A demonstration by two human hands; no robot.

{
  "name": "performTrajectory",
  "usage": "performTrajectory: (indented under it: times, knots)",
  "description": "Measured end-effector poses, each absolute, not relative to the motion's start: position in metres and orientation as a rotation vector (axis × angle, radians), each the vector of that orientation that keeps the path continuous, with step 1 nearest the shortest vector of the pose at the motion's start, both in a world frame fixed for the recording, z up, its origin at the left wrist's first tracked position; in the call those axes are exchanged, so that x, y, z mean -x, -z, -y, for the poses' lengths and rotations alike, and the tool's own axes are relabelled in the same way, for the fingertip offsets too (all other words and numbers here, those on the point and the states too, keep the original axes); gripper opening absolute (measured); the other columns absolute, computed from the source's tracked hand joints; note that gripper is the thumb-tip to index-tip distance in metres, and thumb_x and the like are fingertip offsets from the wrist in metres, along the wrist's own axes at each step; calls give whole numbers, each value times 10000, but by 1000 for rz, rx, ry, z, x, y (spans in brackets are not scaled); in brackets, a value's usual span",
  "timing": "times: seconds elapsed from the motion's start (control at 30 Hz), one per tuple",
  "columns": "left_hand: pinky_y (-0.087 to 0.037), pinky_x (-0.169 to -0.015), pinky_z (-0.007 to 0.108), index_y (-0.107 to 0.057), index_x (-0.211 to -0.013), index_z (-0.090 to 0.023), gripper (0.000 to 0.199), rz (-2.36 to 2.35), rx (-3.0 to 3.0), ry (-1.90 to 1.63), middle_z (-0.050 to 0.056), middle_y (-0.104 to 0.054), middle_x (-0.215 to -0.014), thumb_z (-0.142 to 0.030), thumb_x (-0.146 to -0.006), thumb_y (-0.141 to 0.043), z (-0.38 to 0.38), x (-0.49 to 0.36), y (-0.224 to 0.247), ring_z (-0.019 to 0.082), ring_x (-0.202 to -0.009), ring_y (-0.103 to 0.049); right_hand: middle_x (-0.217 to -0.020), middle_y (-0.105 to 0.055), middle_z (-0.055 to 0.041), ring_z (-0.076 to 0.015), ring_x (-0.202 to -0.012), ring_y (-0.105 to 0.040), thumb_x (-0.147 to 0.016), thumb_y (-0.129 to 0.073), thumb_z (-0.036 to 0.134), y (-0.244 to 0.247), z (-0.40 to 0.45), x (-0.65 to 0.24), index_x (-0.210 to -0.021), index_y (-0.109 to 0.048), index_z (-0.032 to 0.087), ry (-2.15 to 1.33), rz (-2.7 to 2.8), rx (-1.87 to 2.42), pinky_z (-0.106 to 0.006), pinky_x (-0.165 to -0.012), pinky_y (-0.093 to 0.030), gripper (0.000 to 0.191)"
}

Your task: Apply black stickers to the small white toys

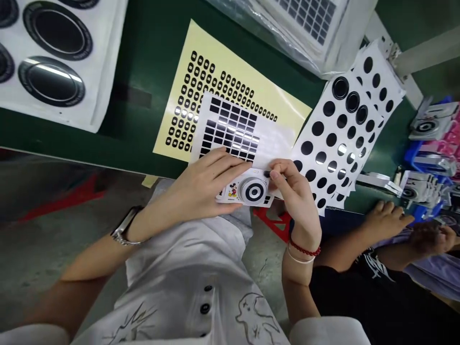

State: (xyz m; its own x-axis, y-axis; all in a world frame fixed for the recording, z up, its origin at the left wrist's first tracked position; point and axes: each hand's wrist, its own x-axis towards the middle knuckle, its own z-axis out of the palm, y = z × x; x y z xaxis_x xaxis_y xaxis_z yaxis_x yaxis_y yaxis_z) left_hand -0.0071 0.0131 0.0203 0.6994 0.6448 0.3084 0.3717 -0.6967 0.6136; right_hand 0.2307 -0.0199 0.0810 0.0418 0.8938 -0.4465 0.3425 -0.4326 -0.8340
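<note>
The left hand (206,179) has a firm grasp on a white toy-like camera (233,194), fingers over its far edge and thumb along the near one, at the table's near edge in front of the body. The right hand (294,184) has thumb and forefinger at the camera's far right corner, beside a small dark piece (267,174); I cannot tell whether they pinch it or only rest against it. The camera looks well along: its lens bears a black-and-white ring design, and a cartoon mouse picture is on the front, left of the lens. The dark corner piece seems the part not yet settled, though its seating is too small to judge. Under and beyond the camera lies a white sheet (275,136) of black rectangles, overlapping a yellow sheet (230,57) whose rows show a gap but many black pieces left. To the right, sheets of black discs (332,153) are also mostly filled, so plenty appears unused. At the far right, more white cameras (427,125) sit by blue bins (413,153), near a co-worker's hand (386,220).
</note>
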Motion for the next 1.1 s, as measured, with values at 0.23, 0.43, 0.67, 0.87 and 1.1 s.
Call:
performTrajectory:
  times: [0.23, 0.43, 0.67, 0.87, 1.1]
  knots:
    - [-527, -1154, 565, -480, -1509, -150, 653, -787, -2367, -690, 148, -686, -1354, -433, -974, -726, -13, 7, -19, 346, -1262, -633, -1140, -592, -79, -208, -1000, -610, -1026, -630, 431, -71, 30, -210, -862, -617, 235, -1101, 1203, 1930, -337, -791, -538, 256]
    - [-553, -1121, 542, -495, -1474, -122, 659, -781, -2380, -722, 152, -700, -1317, -457, -966, -747, -13, 6, -20, 344, -1212, -637, -1118, -584, -80, -213, -1054, -615, -1039, -603, 366, -65, 35, -196, -903, -614, 247, -866, 1248, 1991, -334, -795, -546, 181]
    - [-526, -1160, 543, -493, -1493, -161, 637, -794, -2358, -671, 123, -694, -1341, -471, -983, -715, -13, 6, -19, 327, -1249, -636, -1100, -588, -82, -225, -1057, -633, -1039, -624, 368, -65, 36, -191, -910, -620, 263, -773, 1252, 2031, -346, -755, -570, 166]
    - [-519, -1176, 546, -498, -1497, -175, 623, -792, -2356, -652, 113, -685, -1358, -488, -998, -700, -12, 6, -20, 324, -1270, -634, -1041, -608, -74, -228, -1006, -662, -1026, -668, 389, -62, 38, -193, -896, -603, 260, -756, 1271, 2021, -351, -744, -586, 194]
    - [-510, -1177, 571, -475, -1521, -170, 650, -779, -2335, -670, 127, -684, -1363, -476, -995, -704, -13, 6, -18, 341, -1279, -623, -1233, -730, -76, -196, -847, -666, -1048, -619, 464, -69, 35, -217, -1099, -672, 292, -1110, 1094, 1967, -342, -652, -573, 187]
